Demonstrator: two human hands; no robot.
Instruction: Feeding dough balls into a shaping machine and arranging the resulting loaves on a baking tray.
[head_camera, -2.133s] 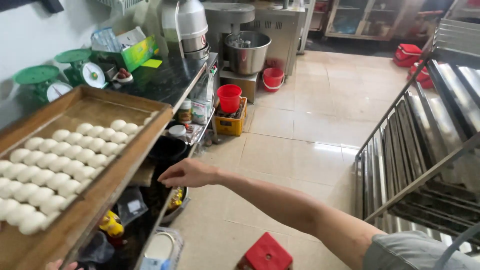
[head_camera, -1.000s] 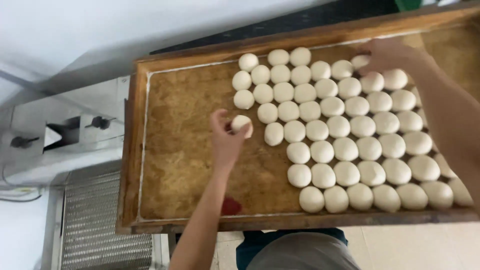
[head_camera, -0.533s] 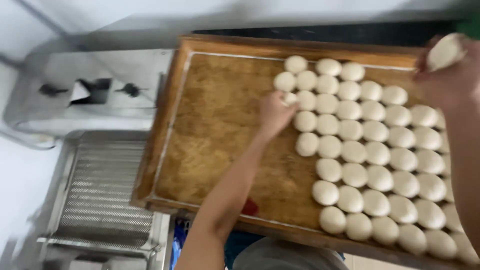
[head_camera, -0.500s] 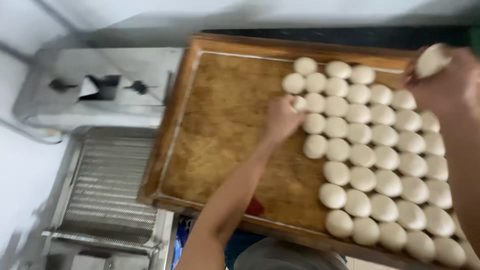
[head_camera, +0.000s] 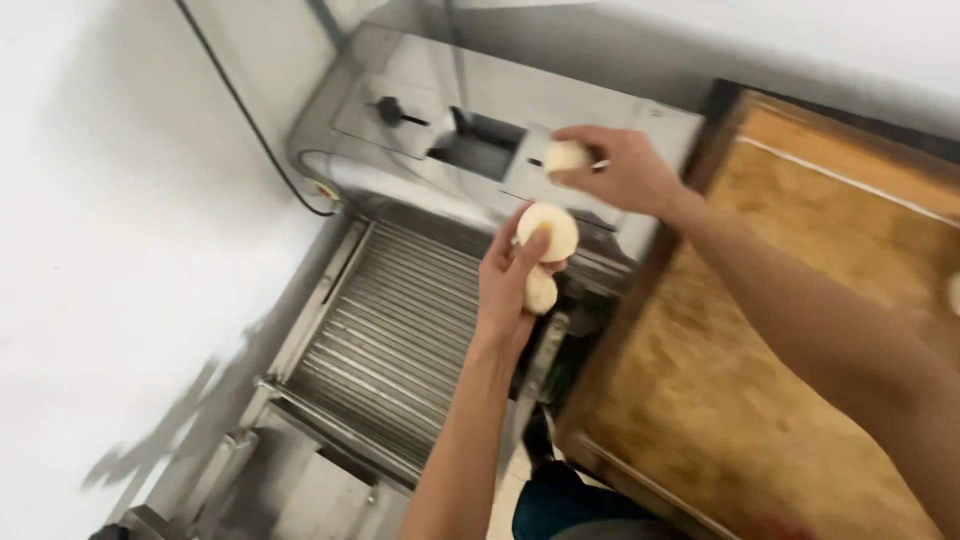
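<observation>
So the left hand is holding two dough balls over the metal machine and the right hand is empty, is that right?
Not quite: the right hand is not empty; it holds a dough ball, as the head view shows. The left hand does hold two dough balls over the metal machine.

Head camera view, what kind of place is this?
Probably a bakery or food workshop: the left hand and right hand hold dough pieces over a steel machine with a slatted conveyor, beside a wooden tray.

Steel roller machine beside wooden tray.
</observation>
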